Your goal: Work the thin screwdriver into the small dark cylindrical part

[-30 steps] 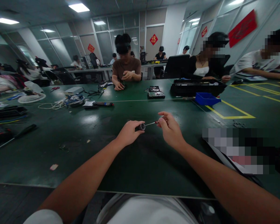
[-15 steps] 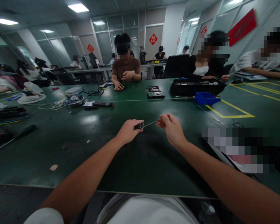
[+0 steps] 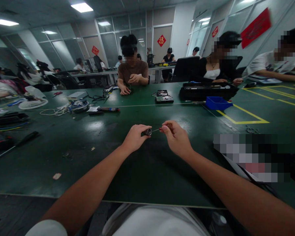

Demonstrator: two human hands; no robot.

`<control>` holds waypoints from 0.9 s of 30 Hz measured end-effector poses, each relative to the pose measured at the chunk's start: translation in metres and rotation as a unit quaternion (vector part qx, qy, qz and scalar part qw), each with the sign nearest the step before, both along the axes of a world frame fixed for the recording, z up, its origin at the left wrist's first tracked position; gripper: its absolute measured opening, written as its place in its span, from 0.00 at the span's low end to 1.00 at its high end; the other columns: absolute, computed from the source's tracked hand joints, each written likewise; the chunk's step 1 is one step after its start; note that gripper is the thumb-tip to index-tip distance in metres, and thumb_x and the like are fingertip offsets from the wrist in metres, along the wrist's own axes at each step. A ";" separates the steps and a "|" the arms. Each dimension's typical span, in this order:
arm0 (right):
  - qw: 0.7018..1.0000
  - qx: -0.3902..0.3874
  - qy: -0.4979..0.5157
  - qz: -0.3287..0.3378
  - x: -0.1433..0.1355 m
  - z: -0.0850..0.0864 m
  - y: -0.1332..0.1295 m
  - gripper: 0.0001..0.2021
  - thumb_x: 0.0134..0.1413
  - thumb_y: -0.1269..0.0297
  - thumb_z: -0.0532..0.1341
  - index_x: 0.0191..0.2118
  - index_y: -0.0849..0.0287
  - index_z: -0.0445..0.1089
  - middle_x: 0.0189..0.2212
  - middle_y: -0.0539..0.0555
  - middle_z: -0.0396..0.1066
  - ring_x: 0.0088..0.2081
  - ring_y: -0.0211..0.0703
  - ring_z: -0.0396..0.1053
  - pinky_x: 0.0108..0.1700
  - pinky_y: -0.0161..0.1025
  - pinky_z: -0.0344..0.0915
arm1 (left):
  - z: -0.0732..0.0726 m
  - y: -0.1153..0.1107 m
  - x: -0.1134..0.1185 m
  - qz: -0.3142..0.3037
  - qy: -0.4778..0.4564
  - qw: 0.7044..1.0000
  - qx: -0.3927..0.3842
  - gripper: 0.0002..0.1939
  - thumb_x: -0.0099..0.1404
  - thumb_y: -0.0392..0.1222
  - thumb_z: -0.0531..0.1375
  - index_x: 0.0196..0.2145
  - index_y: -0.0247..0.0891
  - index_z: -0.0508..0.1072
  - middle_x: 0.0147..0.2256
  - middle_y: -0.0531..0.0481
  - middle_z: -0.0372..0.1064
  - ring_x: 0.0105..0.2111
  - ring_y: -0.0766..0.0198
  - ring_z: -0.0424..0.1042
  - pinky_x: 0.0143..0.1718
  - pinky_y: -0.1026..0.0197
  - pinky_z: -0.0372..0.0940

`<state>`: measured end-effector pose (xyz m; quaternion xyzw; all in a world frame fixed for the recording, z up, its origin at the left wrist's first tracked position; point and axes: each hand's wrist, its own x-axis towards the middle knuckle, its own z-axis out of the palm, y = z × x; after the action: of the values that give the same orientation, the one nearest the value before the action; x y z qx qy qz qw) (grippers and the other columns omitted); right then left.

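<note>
Over the green table (image 3: 147,177), my left hand (image 3: 135,138) pinches a small dark cylinder (image 3: 148,131) between thumb and fingers, its round open end turned to the right. My right hand (image 3: 175,136) is closed on the red end of a thin metal rod (image 3: 156,130). The rod points left, and its tip is at the rim of the cylinder; whether it reaches inside is too small to tell.
A blue tray (image 3: 217,103) and a long black casing (image 3: 207,91) stand at the back right. Opened drives (image 3: 164,96) lie back centre, cables (image 3: 76,106) back left. Across the table a person (image 3: 132,70) works. Pixelated papers lie at the right.
My right hand has moved left, closer to the cylinder, and less of the rod shows between the hands. My left hand has hardly moved.
</note>
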<state>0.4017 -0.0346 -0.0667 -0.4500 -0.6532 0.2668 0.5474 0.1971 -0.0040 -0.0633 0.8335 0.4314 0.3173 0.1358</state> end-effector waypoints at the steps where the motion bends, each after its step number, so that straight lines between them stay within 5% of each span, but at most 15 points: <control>1: 1.000 0.001 -0.004 -0.003 0.000 -0.001 0.000 0.09 0.65 0.55 0.57 0.43 0.53 0.68 0.35 0.54 0.77 0.40 0.48 0.77 0.43 0.46 0.70 | 0.000 0.000 0.000 0.001 0.000 1.000 0.000 0.20 0.61 0.34 0.67 0.52 0.42 0.77 0.50 0.46 0.76 0.51 0.55 0.72 0.55 0.49 0.63; 10: 0.996 0.023 0.026 -0.079 0.004 0.002 0.002 0.10 0.66 0.54 0.55 0.40 0.54 0.67 0.32 0.53 0.74 0.33 0.45 0.74 0.37 0.44 0.69 | -0.006 0.004 -0.002 0.022 0.004 0.999 -0.025 0.21 0.60 0.34 0.68 0.52 0.40 0.77 0.49 0.45 0.76 0.49 0.54 0.73 0.54 0.50 0.64; 17: 0.998 0.041 -0.027 -0.038 0.004 0.003 -0.001 0.10 0.67 0.54 0.55 0.43 0.54 0.66 0.34 0.53 0.76 0.37 0.47 0.76 0.40 0.46 0.70 | -0.008 0.006 -0.003 0.020 0.012 1.000 -0.021 0.21 0.59 0.34 0.69 0.52 0.41 0.77 0.47 0.45 0.76 0.48 0.54 0.73 0.54 0.49 0.64; 27: 0.996 0.040 -0.047 -0.069 0.006 0.005 -0.001 0.09 0.67 0.56 0.54 0.42 0.54 0.66 0.34 0.54 0.77 0.37 0.49 0.77 0.39 0.46 0.69 | -0.010 0.007 -0.004 0.015 0.021 0.999 -0.030 0.22 0.59 0.34 0.69 0.51 0.40 0.77 0.46 0.46 0.76 0.47 0.54 0.73 0.53 0.50 0.64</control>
<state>0.4073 -0.0352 -0.0621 -0.4837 -0.6559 0.1805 0.5507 0.1928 0.0029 -0.0735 0.8288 0.4561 0.2890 0.1467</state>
